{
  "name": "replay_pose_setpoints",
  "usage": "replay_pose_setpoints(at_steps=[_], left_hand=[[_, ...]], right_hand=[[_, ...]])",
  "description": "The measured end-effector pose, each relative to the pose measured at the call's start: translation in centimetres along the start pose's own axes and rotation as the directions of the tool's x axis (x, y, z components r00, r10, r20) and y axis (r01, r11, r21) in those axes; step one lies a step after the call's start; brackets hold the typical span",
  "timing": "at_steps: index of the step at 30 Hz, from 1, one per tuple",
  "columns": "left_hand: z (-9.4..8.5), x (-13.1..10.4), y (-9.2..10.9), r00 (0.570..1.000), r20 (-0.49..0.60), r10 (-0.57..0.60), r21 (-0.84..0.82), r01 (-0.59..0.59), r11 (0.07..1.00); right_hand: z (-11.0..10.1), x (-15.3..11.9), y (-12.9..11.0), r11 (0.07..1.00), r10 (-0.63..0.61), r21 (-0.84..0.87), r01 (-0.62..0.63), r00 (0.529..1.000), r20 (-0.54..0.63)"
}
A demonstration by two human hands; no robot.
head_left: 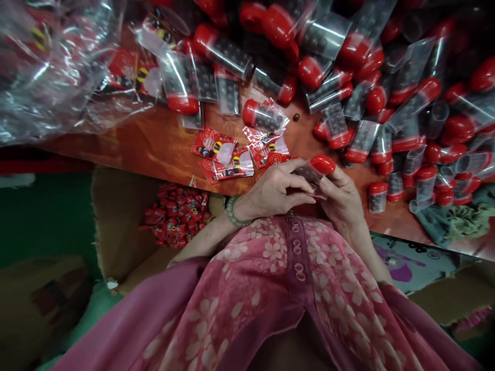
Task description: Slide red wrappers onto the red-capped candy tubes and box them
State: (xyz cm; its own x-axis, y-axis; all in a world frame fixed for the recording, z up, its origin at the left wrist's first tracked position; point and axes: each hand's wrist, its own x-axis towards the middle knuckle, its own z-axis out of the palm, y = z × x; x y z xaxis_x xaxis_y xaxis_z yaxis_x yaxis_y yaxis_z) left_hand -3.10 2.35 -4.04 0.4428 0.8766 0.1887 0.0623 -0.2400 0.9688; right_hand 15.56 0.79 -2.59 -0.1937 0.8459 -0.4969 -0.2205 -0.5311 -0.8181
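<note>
Just above my lap, both hands hold a clear plastic tube with a rounded red cap (322,164). My left hand (273,189), with a green bead bracelet (235,212) at its wrist, closes its fingers and thumb at the tube's clear body. From the right, my right hand (343,193) grips the tube near the cap. What is inside this tube is mostly hidden by the fingers. Closest beyond my left hand lie several red printed packets (232,162) and a capped tube of dark balls (263,116) resting on them.
A large heap of red-capped tubes (363,136) covers the far and right side of the reddish table (154,139). Crumpled clear plastic (69,77) lies at the left. Below the edge stands a cardboard box (116,216) with many red packets (178,214). One dark ball (296,117) lies loose.
</note>
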Motion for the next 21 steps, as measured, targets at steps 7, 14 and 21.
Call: replay_pose_setpoints(at_steps=[7,14,21], left_hand=[[0.1,-0.8,0.6,0.982,-0.122,-0.142,-0.058,0.136,0.989],[0.5,-1.1,0.7,0.987,-0.125,-0.105,0.067,0.114,0.991],[-0.8,-1.0,1.5,0.975,-0.139,-0.174,-0.072,0.165,0.984]], right_hand=[[1.5,1.0,-0.5,0.988,-0.15,-0.023,0.153,0.983,0.11],[1.7,2.1,-0.3,0.993,-0.044,-0.1,0.066,0.977,0.21],[0.4,2.1,-2.8,0.938,-0.314,-0.144,0.315,0.949,0.023]])
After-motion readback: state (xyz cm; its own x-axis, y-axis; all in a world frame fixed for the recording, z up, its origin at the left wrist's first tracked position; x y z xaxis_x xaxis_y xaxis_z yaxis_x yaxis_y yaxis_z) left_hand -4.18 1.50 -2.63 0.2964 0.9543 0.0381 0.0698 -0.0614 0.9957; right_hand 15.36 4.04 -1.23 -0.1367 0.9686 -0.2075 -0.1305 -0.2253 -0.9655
